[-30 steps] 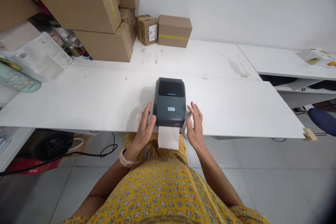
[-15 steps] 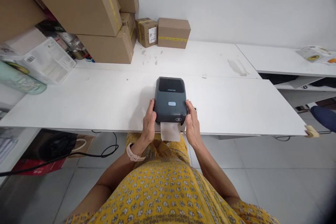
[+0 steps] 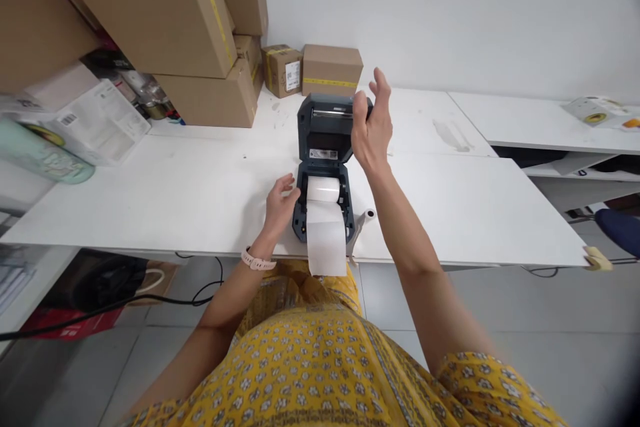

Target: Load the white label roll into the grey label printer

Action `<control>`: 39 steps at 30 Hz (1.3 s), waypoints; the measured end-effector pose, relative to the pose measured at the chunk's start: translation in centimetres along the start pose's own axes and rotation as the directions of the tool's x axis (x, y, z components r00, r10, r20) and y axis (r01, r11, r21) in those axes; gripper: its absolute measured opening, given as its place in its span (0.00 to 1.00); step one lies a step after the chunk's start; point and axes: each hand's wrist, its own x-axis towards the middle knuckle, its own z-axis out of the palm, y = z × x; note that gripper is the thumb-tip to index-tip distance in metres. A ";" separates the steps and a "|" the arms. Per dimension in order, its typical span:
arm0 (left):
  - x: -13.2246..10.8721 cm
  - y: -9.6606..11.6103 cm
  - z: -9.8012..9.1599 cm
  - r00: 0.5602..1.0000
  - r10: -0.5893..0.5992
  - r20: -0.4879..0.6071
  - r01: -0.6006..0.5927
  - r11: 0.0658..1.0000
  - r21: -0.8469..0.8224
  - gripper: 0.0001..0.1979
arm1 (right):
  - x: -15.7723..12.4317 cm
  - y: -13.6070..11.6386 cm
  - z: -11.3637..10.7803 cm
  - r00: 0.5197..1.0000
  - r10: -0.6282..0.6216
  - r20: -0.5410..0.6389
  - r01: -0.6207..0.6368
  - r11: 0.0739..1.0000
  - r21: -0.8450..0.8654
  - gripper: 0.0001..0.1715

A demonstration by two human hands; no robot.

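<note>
A dark label printer [image 3: 300, 213] stands at the table's front edge with its lid [image 3: 325, 137] raised. Inside sits a white label roll [image 3: 323, 189], and its paper strip [image 3: 327, 247] hangs out over the front edge. My left hand [image 3: 280, 207], a pink band on its wrist, is beside the printer's left side, fingers loosely apart and fingertips near the casing. My right hand [image 3: 374, 127] is at the lid's right edge, fingers spread upward, the thumb in front of the lid. Whether it still presses on the lid is hard to tell.
A small white roll [image 3: 370, 214] lies right of the printer on the white table [image 3: 450, 207]. Cardboard boxes [image 3: 203, 100] are stacked at the back left, with two smaller boxes [image 3: 333, 70] by the wall. A green bottle [image 3: 55, 153] lies far left. A black cable [image 3: 150, 293] runs below.
The printer's lid has swung up and back, exposing the label roll. My right hand has risen with it. My left hand has shifted slightly up and left, its fingers loosening from the printer's side.
</note>
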 end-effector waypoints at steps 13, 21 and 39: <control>1.7 2.2 -0.4 0.945 -0.187 0.269 -0.046 0.736 0.676 0.29 | -0.9 2.0 -0.8 0.940 -0.294 0.171 0.309 0.948 -0.069 0.30; 1.8 3.2 0.1 0.931 -0.224 0.289 -0.100 0.604 0.791 0.28 | -4.3 3.5 1.5 0.391 0.046 0.919 0.260 0.952 -0.159 0.42; 1.5 3.1 -0.1 0.924 -0.199 0.326 -0.134 0.631 0.764 0.29 | -3.9 6.7 -13.6 0.812 -0.034 0.583 -0.171 0.940 0.294 0.66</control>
